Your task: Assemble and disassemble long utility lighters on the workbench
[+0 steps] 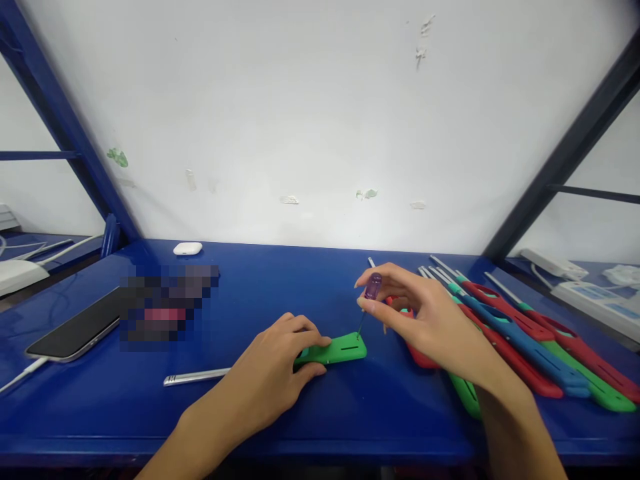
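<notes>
My left hand (277, 370) lies over a green plastic lighter body (337, 349) flat on the blue table (310, 287), fingers curled round it and holding it down. A thin metal tube (195, 378) sticks out to the left from under that hand. My right hand (425, 320) pinches a small screwdriver with a purple handle (373, 287), held nearly upright. Its tip touches the right end of the green body.
Several long lighters in red, blue and green (525, 347) lie fanned out at the right. A phone (80, 328) with a white cable lies at the left, next to a blurred patch. A white earbud case (187, 249) sits near the wall. A power strip (590, 297) is far right.
</notes>
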The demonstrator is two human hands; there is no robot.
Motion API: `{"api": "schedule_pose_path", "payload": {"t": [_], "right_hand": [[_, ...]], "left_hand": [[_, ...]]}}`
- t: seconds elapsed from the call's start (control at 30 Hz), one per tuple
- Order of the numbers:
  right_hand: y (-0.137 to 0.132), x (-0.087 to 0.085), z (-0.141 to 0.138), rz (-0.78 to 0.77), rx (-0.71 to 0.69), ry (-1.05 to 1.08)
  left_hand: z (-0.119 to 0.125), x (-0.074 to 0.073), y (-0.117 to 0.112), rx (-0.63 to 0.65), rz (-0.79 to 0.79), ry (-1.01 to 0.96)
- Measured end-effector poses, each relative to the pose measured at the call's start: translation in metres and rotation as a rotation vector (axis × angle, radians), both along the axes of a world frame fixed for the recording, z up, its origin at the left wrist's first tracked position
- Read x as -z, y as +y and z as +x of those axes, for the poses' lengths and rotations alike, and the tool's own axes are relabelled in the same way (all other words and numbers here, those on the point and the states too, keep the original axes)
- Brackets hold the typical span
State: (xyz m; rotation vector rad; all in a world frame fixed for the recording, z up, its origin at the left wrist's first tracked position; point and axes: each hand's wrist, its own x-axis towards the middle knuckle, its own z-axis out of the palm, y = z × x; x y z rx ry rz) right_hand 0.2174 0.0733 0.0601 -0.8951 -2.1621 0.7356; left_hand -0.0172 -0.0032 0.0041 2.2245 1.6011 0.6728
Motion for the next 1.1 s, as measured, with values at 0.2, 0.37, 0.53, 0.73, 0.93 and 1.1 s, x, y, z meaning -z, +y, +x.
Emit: {"api": "schedule_pose_path", "payload": {"t": [0.2,0.37,0.53,0.73,0.93,1.1], "right_hand": [[-0.003,-0.003,0.001,0.003,-0.014,-0.038],[-0.007,-0.004,0.004,-0.001,-0.020,-0.076],[-0.008,-0.007,0.009,-0.011,-0.033,-0.092],[-0.009,-0.009,0.011,0.002,-0.032,-0.130],[-0.005,-0.004,0.012,-0.010,-0.001,-0.132],[-0.005,0.000,-0.002,0.053,0.021,-0.066]], "left_hand": [[0.000,-0.001,-0.001,-0.002,-0.013,-0.010],[0.001,-0.004,-0.002,-0.012,-0.022,-0.022],[0.000,-0.001,-0.001,-0.010,-0.025,-0.036],[0.000,0.000,0.000,-0.008,-0.028,-0.038],[0.000,-0.002,0.000,-0.008,-0.037,-0.036],[0.000,-0.003,0.001,0.001,-0.038,-0.027]]}}
